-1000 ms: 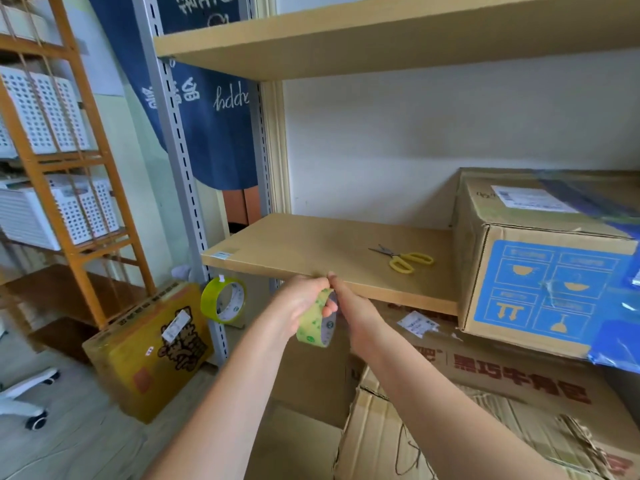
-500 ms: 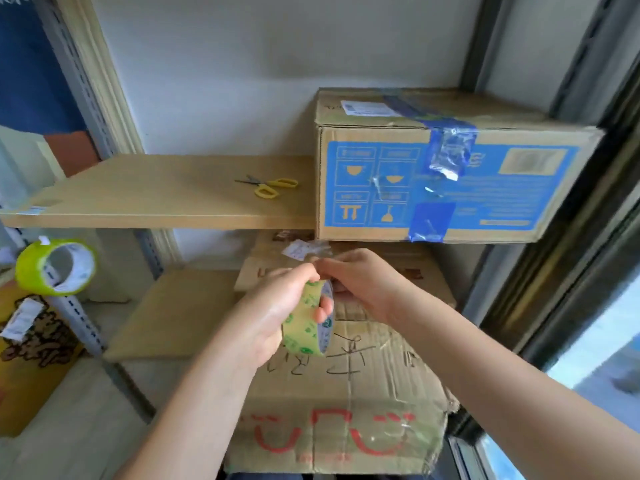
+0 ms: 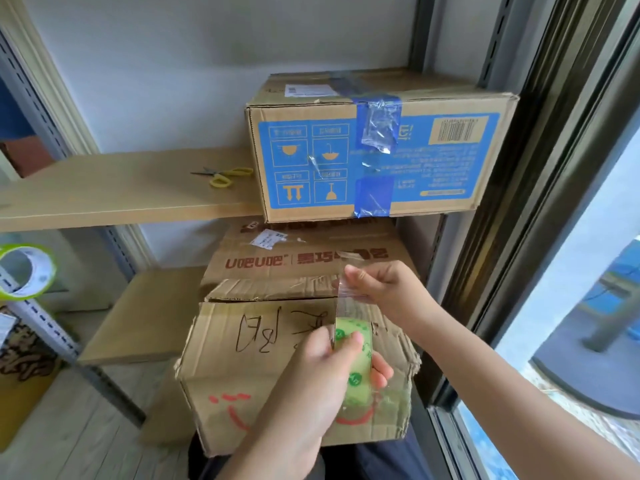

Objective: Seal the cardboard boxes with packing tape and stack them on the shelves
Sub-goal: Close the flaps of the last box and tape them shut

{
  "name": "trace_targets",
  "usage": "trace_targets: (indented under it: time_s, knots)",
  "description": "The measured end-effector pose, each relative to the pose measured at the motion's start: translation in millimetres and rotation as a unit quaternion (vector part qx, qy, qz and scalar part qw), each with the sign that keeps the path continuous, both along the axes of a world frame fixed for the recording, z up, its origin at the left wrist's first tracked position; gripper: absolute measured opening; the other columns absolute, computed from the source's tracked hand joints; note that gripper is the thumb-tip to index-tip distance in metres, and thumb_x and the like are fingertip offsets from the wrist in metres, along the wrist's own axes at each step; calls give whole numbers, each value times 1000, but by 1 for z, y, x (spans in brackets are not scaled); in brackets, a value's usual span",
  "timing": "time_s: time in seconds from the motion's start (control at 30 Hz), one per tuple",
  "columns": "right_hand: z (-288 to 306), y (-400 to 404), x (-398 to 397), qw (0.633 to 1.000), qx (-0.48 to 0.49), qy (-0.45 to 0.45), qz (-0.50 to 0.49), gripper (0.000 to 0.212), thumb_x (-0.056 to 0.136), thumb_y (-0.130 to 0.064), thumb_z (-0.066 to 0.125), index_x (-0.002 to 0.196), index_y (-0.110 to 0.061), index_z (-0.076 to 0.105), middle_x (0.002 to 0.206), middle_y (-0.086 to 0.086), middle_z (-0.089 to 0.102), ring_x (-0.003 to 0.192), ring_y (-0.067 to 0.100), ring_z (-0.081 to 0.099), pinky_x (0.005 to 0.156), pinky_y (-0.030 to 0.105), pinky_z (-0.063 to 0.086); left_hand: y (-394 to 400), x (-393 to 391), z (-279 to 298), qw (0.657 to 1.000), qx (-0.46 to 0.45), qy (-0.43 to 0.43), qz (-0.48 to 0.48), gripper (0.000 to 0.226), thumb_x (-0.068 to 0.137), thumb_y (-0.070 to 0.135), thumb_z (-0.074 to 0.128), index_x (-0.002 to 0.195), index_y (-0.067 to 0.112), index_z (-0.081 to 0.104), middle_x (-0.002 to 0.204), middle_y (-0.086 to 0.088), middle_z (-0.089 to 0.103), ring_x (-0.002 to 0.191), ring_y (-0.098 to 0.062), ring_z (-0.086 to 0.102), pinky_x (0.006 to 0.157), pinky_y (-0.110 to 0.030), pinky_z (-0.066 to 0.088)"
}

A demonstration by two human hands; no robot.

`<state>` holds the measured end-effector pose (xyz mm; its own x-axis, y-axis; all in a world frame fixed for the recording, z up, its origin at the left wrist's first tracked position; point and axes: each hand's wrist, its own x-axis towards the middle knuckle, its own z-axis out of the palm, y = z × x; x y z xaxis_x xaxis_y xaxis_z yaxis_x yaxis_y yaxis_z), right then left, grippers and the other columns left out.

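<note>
the right hand (image 3: 384, 289) fingers pinch the loose end of the clear tape strip (image 3: 348, 299), and they hold it up above the roll. the left hand (image 3: 332, 368) has its thumb and fingers curled round the tape roll (image 3: 353, 362), which is see-through with green dots. the strip runs almost straight up and down between the two hands, from the roll to the pinching fingers

right under both hands is the worn cardboard box (image 3: 277, 368) with black writing on its top and a red smile on its front. it looks like it sits on the person's lap. its long side runs left to right, and its top flaps meet in a ragged gap along the far edge, just under the right hand. so the box is below and a little to the left of the fingers. the right hand is nearer to that gap, and i think it must bring the sticky end down there first

behind this box is another brown box (image 3: 304, 261) with red print. above that, on the shelf (image 3: 121, 192), sits a box with a blue label (image 3: 374, 150) and blue tape. the yellow scissors (image 3: 225, 174) lie on the shelf just left of it. a second roll, with a green rim (image 3: 26, 271), hangs far off to the left of the worn box
</note>
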<state>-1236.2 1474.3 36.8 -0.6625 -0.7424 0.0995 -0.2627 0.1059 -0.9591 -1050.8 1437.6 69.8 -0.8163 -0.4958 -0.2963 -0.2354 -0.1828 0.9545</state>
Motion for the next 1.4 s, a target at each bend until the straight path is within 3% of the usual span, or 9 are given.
trace_targets:
  time_s: [0.13, 0.27, 0.47, 0.73, 0.87, 1.1, 1.23, 1.3, 1.4]
  knots:
    - [1, 13, -12, 985, -26, -167, -23, 26, 93, -28, 66, 94, -4, 77, 90, 10, 78, 80, 16, 75, 64, 19, 57, -23, -4, 11, 991, -114, 0, -65, 25, 104, 30, 50, 103, 13, 68, 79, -9, 76, 67, -17, 70, 66, -35, 55]
    - [-4, 21, -18, 958, -61, -264, -90, 21, 90, -26, 71, 90, -6, 77, 87, 10, 77, 82, 18, 76, 65, 23, 60, -62, -31, 31, 965, -214, -37, -147, 29, 102, 29, 55, 96, 4, 68, 72, -10, 76, 59, -15, 69, 56, -23, 52]
    - [-31, 34, -32, 938, -116, -179, -274, 21, 94, -32, 65, 93, -16, 78, 82, 2, 78, 82, 16, 75, 80, 31, 59, -102, -74, 29, 915, -334, -95, -207, 44, 93, 51, 63, 79, 9, 68, 63, -7, 73, 51, -14, 67, 48, -16, 50]
    - [-71, 24, -6, 929, -79, -228, -282, 25, 96, -45, 58, 98, -33, 80, 95, -15, 77, 89, -1, 71, 83, 25, 53, -128, -114, 12, 693, -696, -141, -124, 45, 85, 62, 60, 63, 23, 60, 47, 7, 47, 49, -5, 49, 45, -22, 28]
    - [-79, 27, -4, 922, -35, -258, -288, 26, 94, -47, 61, 94, -31, 81, 91, -12, 77, 95, 9, 71, 92, 35, 54, -134, -128, 5, 649, -713, -189, -187, 48, 85, 63, 55, 64, 21, 63, 51, 4, 48, 59, -15, 56, 47, -23, 31]
    - [-103, 28, -5, 922, 82, -284, -248, 54, 92, -55, 58, 71, -6, 60, 68, 11, 49, 66, 20, 44, 66, 30, 32, -133, -145, -10, 610, -694, -272, -268, 50, 87, 58, 53, 56, 18, 53, 46, 3, 42, 41, -15, 37, 43, -23, 22]
    - [-117, 30, -8, 899, 150, -379, -157, 58, 88, -48, 66, 116, 3, 65, 114, 15, 69, 100, 24, 62, 93, 40, 51, -139, -160, -10, 636, -618, -313, -339, 50, 91, 50, 54, 54, 18, 45, 40, 4, 48, 32, -8, 40, 46, -21, 32]
    - [-117, 33, -9, 895, 150, -388, -159, 76, 85, -46, 72, 146, -10, 45, 143, 7, 53, 127, 24, 54, 106, 41, 45, -140, -165, -9, 640, -596, -324, -360, 51, 93, 48, 54, 53, 17, 48, 40, 4, 52, 31, -6, 43, 48, -21, 37]
    - [-99, 39, -31, 936, 174, -187, -242, 22, 93, -24, 64, 114, -21, 70, 102, -1, 72, 90, 16, 68, 80, 34, 56, -139, -171, -2, 642, -571, -344, -378, 49, 96, 46, 52, 58, 14, 59, 41, 4, 56, 34, -8, 47, 51, -22, 43]
